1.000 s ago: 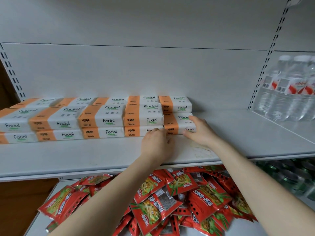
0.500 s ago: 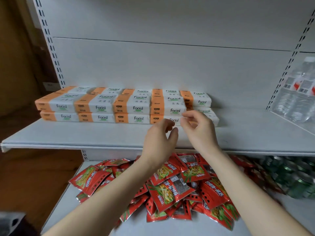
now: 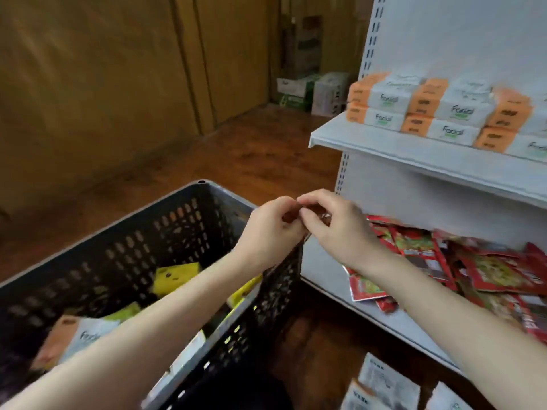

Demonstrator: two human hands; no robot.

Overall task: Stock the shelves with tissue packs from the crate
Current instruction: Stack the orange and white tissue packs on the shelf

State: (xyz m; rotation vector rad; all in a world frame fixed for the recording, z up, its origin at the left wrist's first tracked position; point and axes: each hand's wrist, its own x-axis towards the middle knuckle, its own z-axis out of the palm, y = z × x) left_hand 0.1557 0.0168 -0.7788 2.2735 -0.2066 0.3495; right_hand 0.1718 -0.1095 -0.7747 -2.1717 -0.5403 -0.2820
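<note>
Left hand and right hand meet above the black crate's corner, fingers curled, tips touching, nothing visibly held; one tissue pack lies in the crate; stacked tissue packs occupy the upper shelf.

The single head-worn camera is looking forward and down along the person's forearms. It is sitting close to the left grip and right grip, which are meeting near the middle of the frame. It is facing the left end of the shelving, so the upper shelf with its tissue packs is filling the upper right, and the lower shelf is running along the right side. The crate is lying close below at lower left, viewed from above. Farther off, the wooden floor and brown wall are taking up the upper left.
</note>
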